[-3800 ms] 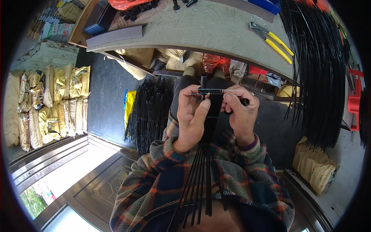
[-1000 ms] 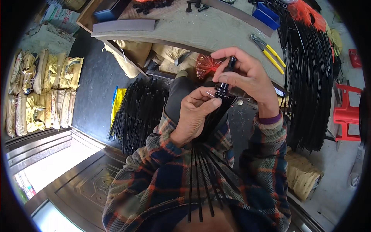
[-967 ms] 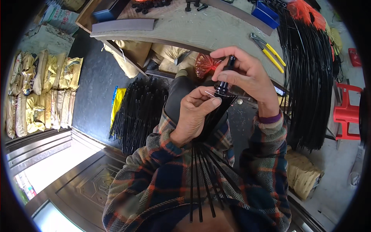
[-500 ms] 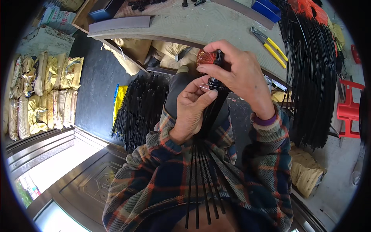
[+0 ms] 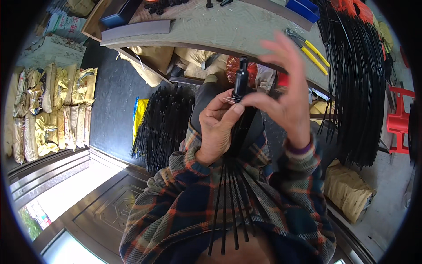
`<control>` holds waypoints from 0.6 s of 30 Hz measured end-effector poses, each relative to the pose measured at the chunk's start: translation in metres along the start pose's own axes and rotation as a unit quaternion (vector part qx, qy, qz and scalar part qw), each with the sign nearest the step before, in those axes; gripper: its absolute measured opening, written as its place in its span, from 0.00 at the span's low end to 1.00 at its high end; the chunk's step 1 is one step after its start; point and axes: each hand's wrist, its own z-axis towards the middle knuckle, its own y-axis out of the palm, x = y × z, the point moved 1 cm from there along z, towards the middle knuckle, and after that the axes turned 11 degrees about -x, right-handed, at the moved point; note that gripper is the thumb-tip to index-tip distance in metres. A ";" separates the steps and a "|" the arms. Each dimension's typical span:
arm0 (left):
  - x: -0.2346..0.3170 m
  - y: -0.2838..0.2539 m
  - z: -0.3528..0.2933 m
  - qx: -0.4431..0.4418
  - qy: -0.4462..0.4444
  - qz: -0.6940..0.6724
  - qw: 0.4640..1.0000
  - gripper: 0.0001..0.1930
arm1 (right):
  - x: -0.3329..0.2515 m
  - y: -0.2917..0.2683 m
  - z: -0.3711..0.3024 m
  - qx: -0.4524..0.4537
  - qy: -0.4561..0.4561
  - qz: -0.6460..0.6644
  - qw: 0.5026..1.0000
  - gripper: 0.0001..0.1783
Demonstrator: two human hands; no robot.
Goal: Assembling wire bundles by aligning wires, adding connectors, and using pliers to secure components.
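One black fitting (image 5: 241,82) — long axis toward workbench (image 5: 220,28), narrow end foremost. Left hand (image 5: 216,127) pinches base — right hand (image 5: 288,94) spread wide.

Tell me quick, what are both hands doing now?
Left hand: closed, pinching the black fitting near its base.
Right hand: open, blurred, fingers spread; can't tell if its thumb touches anything.

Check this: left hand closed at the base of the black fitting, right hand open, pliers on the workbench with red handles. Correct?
No: the head view shows the pliers with yellow handles, not red. The rest holds: left hand closed at the base of the black fitting, right hand open, pliers on the workbench.
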 end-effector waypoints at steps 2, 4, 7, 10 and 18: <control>0.002 0.003 0.003 0.012 -0.005 -0.004 1.000 0.16 | 0.002 0.012 -0.034 0.171 0.051 0.053 0.983 0.52; 0.005 -0.001 0.001 0.021 -0.013 -0.010 1.000 0.18 | 0.004 0.043 -0.049 0.198 0.079 0.133 0.968 0.52; 0.003 -0.004 -0.001 0.010 -0.017 -0.003 1.000 0.18 | 0.003 0.068 -0.051 0.208 0.189 0.379 0.882 0.46; 0.001 -0.005 -0.004 0.013 -0.003 0.029 1.000 0.17 | 0.002 0.080 -0.047 0.214 0.163 0.451 0.851 0.41; 0.001 -0.014 -0.004 -0.007 -0.027 -0.002 1.000 0.18 | 0.009 0.089 -0.048 0.221 0.120 0.546 0.799 0.30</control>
